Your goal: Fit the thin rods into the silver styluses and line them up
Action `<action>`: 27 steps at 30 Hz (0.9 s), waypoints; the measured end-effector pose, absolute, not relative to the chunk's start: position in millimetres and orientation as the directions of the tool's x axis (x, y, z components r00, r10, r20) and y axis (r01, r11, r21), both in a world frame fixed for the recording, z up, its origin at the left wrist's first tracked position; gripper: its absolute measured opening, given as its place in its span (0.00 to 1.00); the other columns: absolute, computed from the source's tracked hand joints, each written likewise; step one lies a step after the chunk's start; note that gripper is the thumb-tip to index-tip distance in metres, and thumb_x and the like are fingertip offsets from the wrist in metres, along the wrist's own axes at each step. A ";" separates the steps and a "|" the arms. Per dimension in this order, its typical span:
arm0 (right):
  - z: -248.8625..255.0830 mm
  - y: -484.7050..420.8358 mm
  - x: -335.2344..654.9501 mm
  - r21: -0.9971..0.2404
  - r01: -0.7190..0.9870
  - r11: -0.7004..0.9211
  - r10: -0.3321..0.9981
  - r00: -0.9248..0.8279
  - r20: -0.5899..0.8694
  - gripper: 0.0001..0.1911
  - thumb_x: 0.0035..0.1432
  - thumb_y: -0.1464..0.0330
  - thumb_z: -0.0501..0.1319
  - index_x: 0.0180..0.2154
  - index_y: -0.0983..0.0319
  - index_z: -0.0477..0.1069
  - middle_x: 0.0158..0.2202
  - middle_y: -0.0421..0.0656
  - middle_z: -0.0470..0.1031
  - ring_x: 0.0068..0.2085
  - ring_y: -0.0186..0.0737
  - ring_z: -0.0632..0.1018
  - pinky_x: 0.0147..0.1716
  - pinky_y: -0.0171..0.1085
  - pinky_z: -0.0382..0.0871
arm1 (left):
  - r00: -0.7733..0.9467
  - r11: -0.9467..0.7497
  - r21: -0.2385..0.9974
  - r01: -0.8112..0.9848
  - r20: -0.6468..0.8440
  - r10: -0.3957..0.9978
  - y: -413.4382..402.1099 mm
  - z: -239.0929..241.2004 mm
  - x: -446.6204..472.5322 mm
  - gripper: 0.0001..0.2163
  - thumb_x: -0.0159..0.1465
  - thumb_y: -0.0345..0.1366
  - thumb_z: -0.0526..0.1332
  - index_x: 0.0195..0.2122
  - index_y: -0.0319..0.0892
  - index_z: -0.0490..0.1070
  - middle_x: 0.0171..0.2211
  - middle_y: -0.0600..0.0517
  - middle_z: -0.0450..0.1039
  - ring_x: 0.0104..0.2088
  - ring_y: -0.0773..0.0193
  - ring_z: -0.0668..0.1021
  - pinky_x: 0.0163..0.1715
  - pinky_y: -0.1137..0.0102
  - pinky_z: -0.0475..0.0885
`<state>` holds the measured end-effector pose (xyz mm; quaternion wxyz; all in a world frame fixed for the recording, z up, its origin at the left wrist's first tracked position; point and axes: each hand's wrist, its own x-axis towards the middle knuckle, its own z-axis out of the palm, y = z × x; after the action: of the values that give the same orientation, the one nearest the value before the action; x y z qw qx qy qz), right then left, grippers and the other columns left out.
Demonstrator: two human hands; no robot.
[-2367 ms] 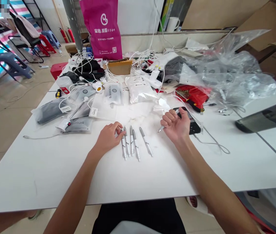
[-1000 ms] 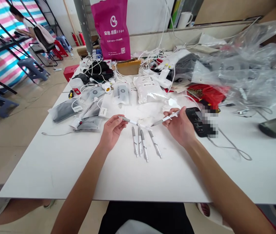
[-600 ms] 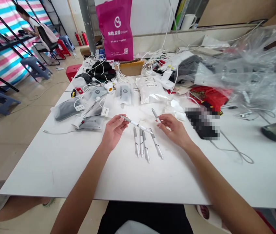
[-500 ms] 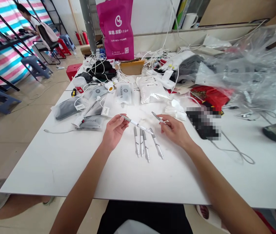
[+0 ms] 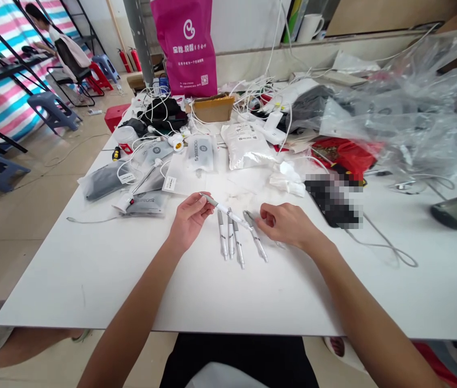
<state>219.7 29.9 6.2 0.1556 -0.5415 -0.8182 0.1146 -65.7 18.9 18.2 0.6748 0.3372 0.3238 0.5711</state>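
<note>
My left hand point(image 5: 191, 215) pinches a white pen point(image 5: 225, 209) by its grey end, and the pen slants down to the right above the table. Several more white pens with grey upper parts lie side by side below it; one is this pen point(image 5: 238, 248), another this pen point(image 5: 260, 248) farther right. My right hand point(image 5: 287, 223) is low at the right of the row, its fingers curled over another pen point(image 5: 279, 244). Most of that pen is hidden under the hand, with its tip showing past the palm.
Clear bags with grey pouches point(image 5: 105, 178) lie at the left, a filled white bag point(image 5: 247, 145) behind the pens. A blurred dark object point(image 5: 333, 205) and cables are at the right. Plastic wrapping point(image 5: 406, 113) and a magenta bag point(image 5: 188, 48) stand farther back. A person sits in the background.
My right hand has lowered toward the table, bringing its pen down beside the row. The left hand keeps its pen in nearly the same place. The view has shifted slightly.
</note>
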 end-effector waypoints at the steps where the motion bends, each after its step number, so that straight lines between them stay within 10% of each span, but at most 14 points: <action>1: 7.4 28.8 217.4 -0.403 0.830 0.387 0.922 -0.349 0.165 0.15 0.68 0.56 0.60 0.31 0.57 0.69 0.23 0.40 0.74 0.23 0.39 0.71 0.27 0.39 0.54 | 0.141 0.121 0.835 -0.536 -0.053 0.989 18.7 17.6 -64.5 0.07 0.64 0.38 0.73 0.39 0.41 0.82 0.38 0.51 0.78 0.37 0.68 0.78 0.41 0.70 0.74; 5: 14.9 21.3 205.1 -0.764 0.553 0.333 0.937 -0.282 0.204 0.27 0.78 0.51 0.43 0.43 0.58 0.74 0.29 0.43 0.79 0.28 0.39 0.76 0.33 0.40 0.66 | 0.145 0.098 0.894 -0.436 -0.038 0.989 16.3 14.2 -59.4 0.09 0.63 0.39 0.74 0.39 0.40 0.80 0.39 0.48 0.82 0.40 0.63 0.82 0.46 0.67 0.75; 8: 17.9 15.4 195.5 -0.890 0.366 0.273 0.922 -0.365 0.133 0.26 0.76 0.47 0.49 0.51 0.57 0.75 0.33 0.43 0.81 0.29 0.39 0.76 0.32 0.39 0.68 | 0.174 0.049 0.934 -0.354 0.014 0.985 12.8 14.2 -55.0 0.11 0.63 0.40 0.74 0.40 0.40 0.78 0.44 0.44 0.84 0.43 0.59 0.84 0.46 0.64 0.75; 14: 10.4 9.9 183.8 -0.799 0.465 0.381 0.874 -0.463 0.148 0.23 0.76 0.51 0.51 0.38 0.59 0.74 0.26 0.38 0.69 0.26 0.35 0.65 0.27 0.37 0.59 | 0.255 0.021 0.962 -0.273 0.051 0.966 8.6 15.1 -49.1 0.14 0.66 0.43 0.72 0.49 0.42 0.79 0.51 0.41 0.83 0.43 0.58 0.83 0.42 0.64 0.73; 20: -1.5 6.7 185.3 -0.680 0.511 0.525 0.832 -0.478 0.283 0.18 0.76 0.53 0.53 0.41 0.58 0.72 0.25 0.37 0.66 0.25 0.35 0.64 0.28 0.37 0.59 | 0.116 0.006 0.969 -0.247 0.024 0.993 11.0 3.4 -48.5 0.17 0.61 0.45 0.75 0.28 0.42 0.70 0.24 0.54 0.75 0.26 0.69 0.71 0.31 0.68 0.67; 27: -5.8 8.5 190.2 -0.622 0.561 0.546 0.832 -0.449 0.326 0.17 0.76 0.55 0.53 0.42 0.57 0.73 0.24 0.37 0.68 0.23 0.35 0.65 0.27 0.37 0.59 | 0.140 0.012 0.975 -0.224 0.019 0.990 9.5 16.6 -53.5 0.21 0.57 0.41 0.78 0.49 0.45 0.76 0.32 0.53 0.77 0.32 0.66 0.76 0.36 0.68 0.69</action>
<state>190.2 8.5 -5.8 0.3106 -0.4233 -0.8227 0.2181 -53.5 9.5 16.6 0.5864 0.4753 0.4029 0.5176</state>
